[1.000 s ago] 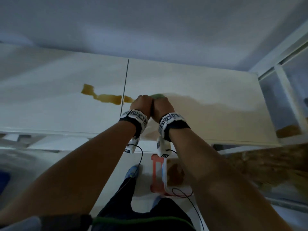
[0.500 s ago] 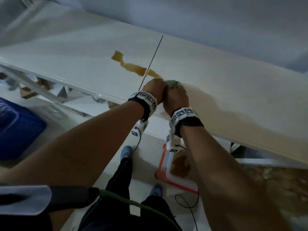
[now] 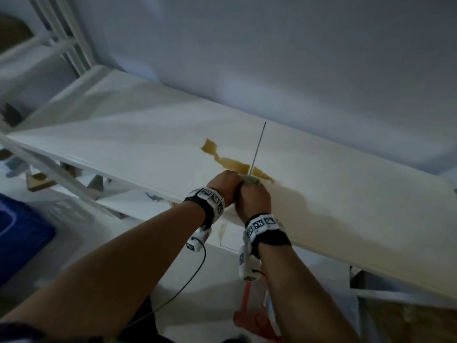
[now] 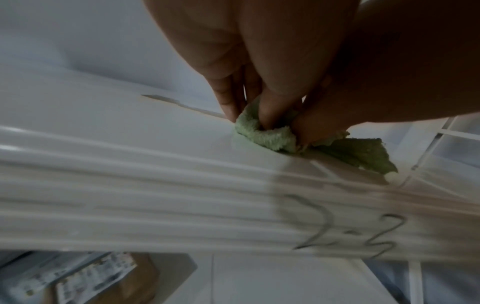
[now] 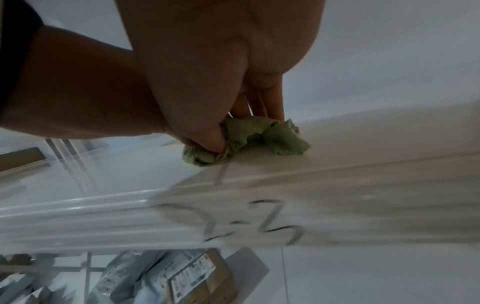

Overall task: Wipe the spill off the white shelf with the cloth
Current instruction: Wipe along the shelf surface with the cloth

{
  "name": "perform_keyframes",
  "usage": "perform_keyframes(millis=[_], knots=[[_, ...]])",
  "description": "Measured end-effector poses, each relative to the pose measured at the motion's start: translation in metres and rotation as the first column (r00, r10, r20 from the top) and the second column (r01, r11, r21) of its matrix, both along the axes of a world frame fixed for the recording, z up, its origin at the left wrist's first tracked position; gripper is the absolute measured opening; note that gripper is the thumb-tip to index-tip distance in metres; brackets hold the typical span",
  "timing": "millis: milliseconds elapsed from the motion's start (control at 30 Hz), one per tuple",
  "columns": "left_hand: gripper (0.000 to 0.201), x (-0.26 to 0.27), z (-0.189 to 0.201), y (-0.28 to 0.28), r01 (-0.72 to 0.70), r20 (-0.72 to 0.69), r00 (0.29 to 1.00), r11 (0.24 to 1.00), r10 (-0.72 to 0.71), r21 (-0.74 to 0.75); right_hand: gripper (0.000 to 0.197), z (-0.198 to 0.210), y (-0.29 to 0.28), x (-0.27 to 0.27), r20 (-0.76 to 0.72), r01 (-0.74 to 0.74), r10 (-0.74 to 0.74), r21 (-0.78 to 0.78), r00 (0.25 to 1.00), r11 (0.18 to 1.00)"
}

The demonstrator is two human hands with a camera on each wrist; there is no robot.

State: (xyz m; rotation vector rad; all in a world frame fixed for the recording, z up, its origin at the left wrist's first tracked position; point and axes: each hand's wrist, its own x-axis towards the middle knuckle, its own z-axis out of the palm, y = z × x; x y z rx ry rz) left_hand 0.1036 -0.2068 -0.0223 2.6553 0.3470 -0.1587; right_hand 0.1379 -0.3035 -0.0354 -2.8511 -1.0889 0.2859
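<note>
- Both hands meet on one wad of green cloth [image 4: 265, 135] pressed onto the white shelf [image 3: 138, 134]. Left hand [image 3: 226, 185] and right hand [image 3: 252, 201] sit knuckle to knuckle.
- Grip, left: fingers curled into the cloth, thumb side pinching the bunched fold. Grip, right: fingers [image 5: 270, 102] and thumb clenched round the same wad; a loose corner of cloth sticks out to the right of the grip.
- Brown spill [image 3: 233, 163] lies just beyond the grip, running away from it and to its left as a narrow streak ending in a wider blotch. Its near end touches, or very nearly touches, the cloth.
- A thin dark seam [image 3: 257, 149] in the shelf crosses the spill just ahead of the grip.
- Progress, my reading: wiping has barely begun. Almost the whole streak is wet and intact.
- Left to do: push the cloth forward and leftward along the streak, over the seam, out to the far blotch, then check for residue.
</note>
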Motion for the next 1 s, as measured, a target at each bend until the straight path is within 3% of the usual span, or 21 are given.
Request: perform_keyframes(millis=[200,533,767,1000], knots=[[0.016,-0.061,0.005,0.135,0.045,-0.059,0.997,0.998,-0.042,0.042,0.022,-0.001,0.134,-0.063,0.007,-0.019,0.019,-0.026,1.000,1.000],[0.020,-0.153,0.010,0.334,-0.121,-0.083,0.989,0.991,0.126,0.059,0.021,0.007,0.343,-0.138,-0.050,-0.175,0.171,-0.087,0.984,0.981],[0.019,-0.214,0.004,0.429,-0.340,-0.034,0.939,0.940,0.341,0.028,0.020,0.005,0.447,-0.183,-0.029,-0.331,0.330,-0.062,0.944,0.942],[0.019,-0.257,0.008,0.476,-0.458,-0.010,0.888,0.886,0.460,0.078,0.024,0.009,0.503,-0.216,0.011,-0.448,0.448,0.002,0.894,0.894]])
